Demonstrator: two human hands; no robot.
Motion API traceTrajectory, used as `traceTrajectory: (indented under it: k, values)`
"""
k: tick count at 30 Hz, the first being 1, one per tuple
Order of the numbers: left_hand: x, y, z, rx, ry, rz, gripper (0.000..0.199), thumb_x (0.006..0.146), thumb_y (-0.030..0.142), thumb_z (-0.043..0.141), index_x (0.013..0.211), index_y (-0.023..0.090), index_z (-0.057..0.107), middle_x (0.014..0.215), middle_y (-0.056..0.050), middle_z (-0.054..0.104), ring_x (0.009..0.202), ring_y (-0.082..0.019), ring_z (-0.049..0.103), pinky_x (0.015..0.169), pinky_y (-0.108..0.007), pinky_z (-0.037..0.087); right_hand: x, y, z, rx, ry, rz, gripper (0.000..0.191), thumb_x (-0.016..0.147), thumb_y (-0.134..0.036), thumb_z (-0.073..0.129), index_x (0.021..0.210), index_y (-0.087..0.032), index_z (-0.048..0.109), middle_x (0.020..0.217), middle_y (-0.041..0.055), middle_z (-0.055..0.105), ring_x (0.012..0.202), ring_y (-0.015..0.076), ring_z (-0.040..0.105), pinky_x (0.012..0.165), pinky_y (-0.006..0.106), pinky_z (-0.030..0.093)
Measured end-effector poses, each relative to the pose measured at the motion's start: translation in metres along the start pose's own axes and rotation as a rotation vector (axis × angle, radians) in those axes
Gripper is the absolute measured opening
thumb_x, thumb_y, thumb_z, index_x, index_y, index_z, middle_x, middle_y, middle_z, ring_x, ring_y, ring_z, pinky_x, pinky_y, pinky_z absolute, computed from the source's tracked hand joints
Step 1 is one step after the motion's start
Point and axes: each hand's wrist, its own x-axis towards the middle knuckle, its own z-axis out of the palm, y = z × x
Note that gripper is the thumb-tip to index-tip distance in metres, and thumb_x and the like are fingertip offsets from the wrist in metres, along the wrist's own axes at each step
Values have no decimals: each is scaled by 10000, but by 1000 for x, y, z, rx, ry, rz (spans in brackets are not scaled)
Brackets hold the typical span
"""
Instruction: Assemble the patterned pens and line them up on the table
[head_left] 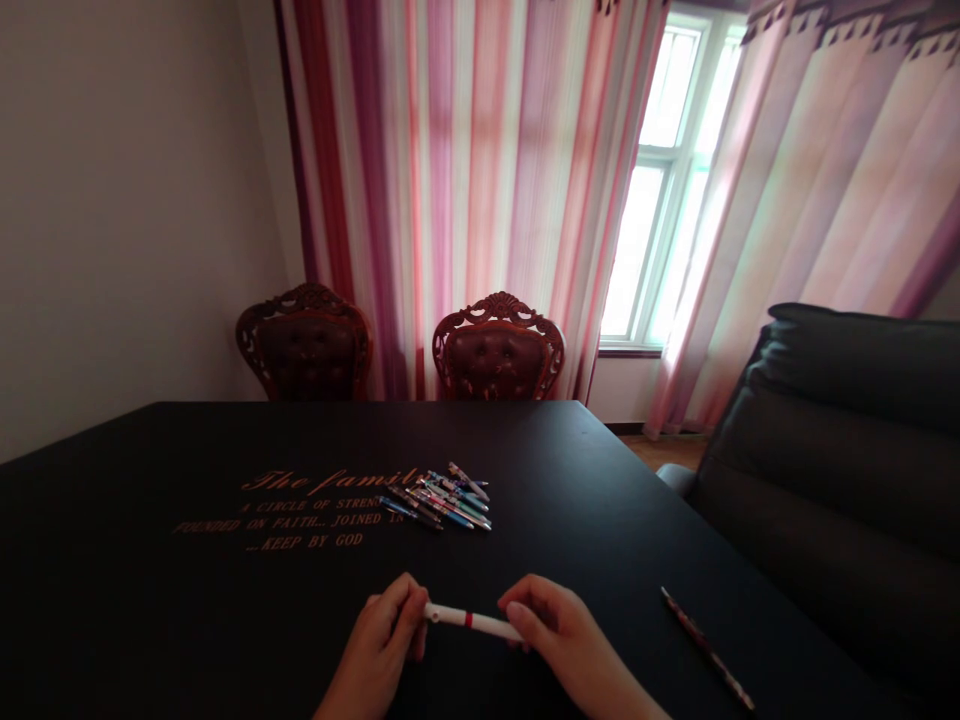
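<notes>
Closest to the camera, the left hand [373, 648] and the right hand [571, 632] are reaching in over the near edge of the black table [600, 530], both clenched and grasping a white pen [471, 620] with a red band around its middle. The left fingers [406, 612] are gripping one end, while the right fingers [519, 620] are closing on the other, and the pen is lying almost level between the hands. Toward the right edge of the table, a patterned pen [707, 648] is lying on a diagonal, well apart from the right hand. Near the middle of the tabletop, a loose heap of slim multicoloured pens [439, 502] is sitting with the barrels crossing one another, just beside the gold lettering [281, 510] printed on the left half of the surface. Beyond the far edge, two carved wooden chairs [305, 345] [497, 350] with dark button-tufted backs are standing side by side. A dark grey sofa [840, 470] is running along the table's right side. Behind them, striped pink, red and purple curtains [465, 170] are hanging on either side of a bright window [660, 190].
</notes>
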Motion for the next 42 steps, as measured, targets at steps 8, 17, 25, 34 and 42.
traceTrajectory:
  k: [8, 17, 25, 34, 42]
  values:
    - [4, 0, 0, -60, 11, -27, 541, 917, 609, 327, 594, 218, 516, 551, 24, 543, 569, -164, 540, 605, -260, 409, -3, -4, -2, -124, 18, -29, 221, 861, -395, 598, 900, -212, 716, 842, 21, 663, 806, 189, 593, 723, 273, 432]
    - [11, 3, -12, -177, 89, -64, 562, 876, 669, 355, 582, 216, 507, 548, 36, 513, 552, -154, 513, 576, -253, 417, 4, 3, -14, -46, 30, 11, 229, 822, -401, 632, 836, -174, 661, 693, -10, 589, 665, 146, 509, 592, 243, 367]
    - [14, -4, -26, 76, 113, 20, 417, 896, 568, 438, 715, 227, 598, 593, 33, 566, 597, -172, 534, 600, -260, 407, 12, 6, -41, -1, 90, 5, 216, 760, -385, 678, 804, -175, 664, 657, -27, 551, 602, 123, 463, 552, 231, 334]
    - [4, 7, -24, 300, 58, 157, 232, 913, 440, 497, 885, 281, 664, 846, 5, 698, 774, -209, 594, 800, -331, 399, 11, 7, -37, -16, 69, 3, 127, 756, -293, 653, 817, -182, 655, 672, -27, 552, 607, 127, 468, 556, 236, 334]
    - [9, 3, -29, 326, 66, 98, 294, 919, 492, 450, 902, 274, 647, 842, -4, 690, 814, -229, 583, 826, -350, 395, 12, 10, -37, -32, 68, 11, 124, 742, -294, 665, 800, -184, 660, 654, -26, 548, 602, 128, 463, 549, 236, 332]
